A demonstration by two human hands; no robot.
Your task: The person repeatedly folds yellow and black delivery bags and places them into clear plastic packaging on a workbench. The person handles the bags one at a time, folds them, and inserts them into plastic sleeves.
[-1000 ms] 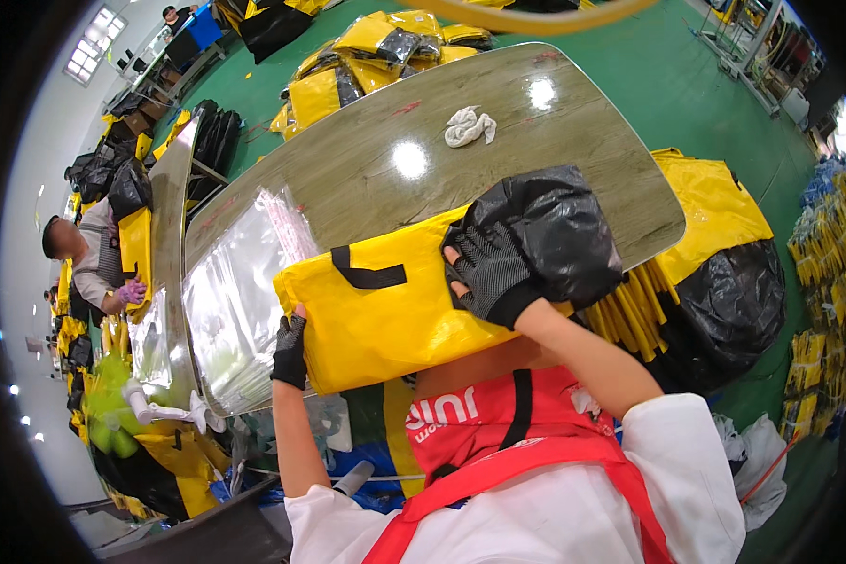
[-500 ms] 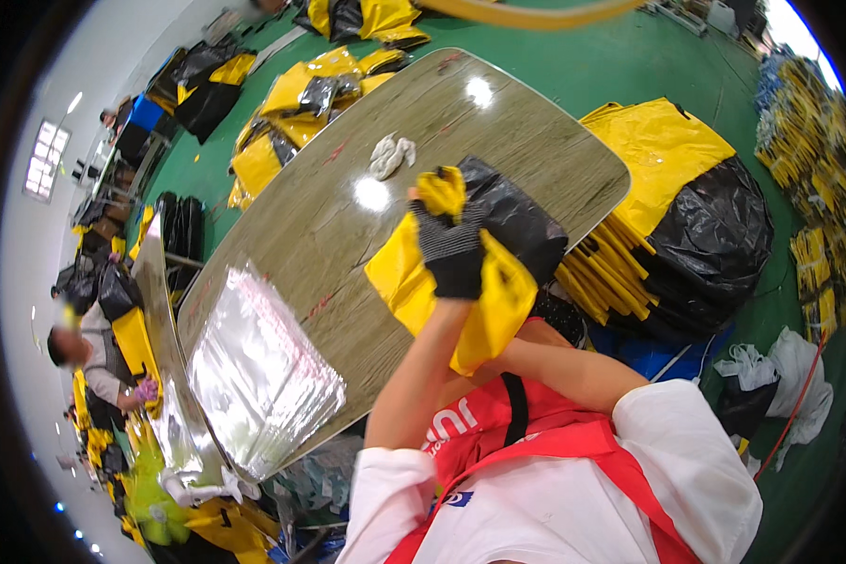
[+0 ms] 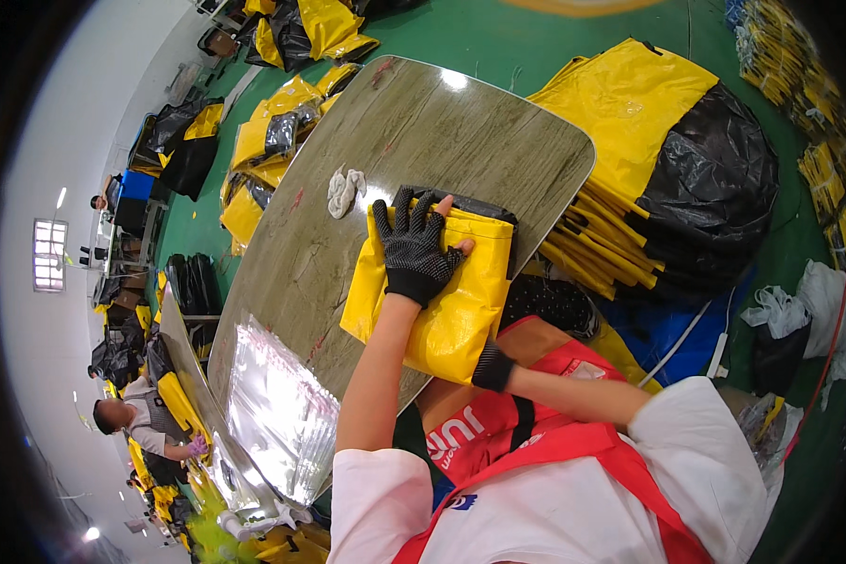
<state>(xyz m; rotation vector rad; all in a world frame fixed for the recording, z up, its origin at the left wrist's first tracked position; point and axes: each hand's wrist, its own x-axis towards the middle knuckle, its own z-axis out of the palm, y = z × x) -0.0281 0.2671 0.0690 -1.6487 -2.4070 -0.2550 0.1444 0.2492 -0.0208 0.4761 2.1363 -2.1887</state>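
A folded yellow-and-black piece of coated sheeting (image 3: 456, 315) lies at the near right edge of the table (image 3: 423, 122), its yellow side up and a black layer showing along the far edge. My left hand (image 3: 416, 246), in a black dotted glove with some bare fingertips, presses flat on top of it with the fingers spread. At the sheeting's near right corner, the black cuff of my right hand (image 3: 493, 367) shows; its fingers are hidden beneath or behind the folded piece.
A stack of clear plastic bags (image 3: 277, 414) lies on the table's left side, and a crumpled white glove or cloth (image 3: 345, 192) farther off. Right of the table stands a large yellow-and-black pile (image 3: 696, 150). A co-worker (image 3: 150, 423) works at far left.
My left hand has gone from gripping a bunched yellow part to lying spread on the sheeting, which is now flatter and squarer. The view has shifted somewhat.
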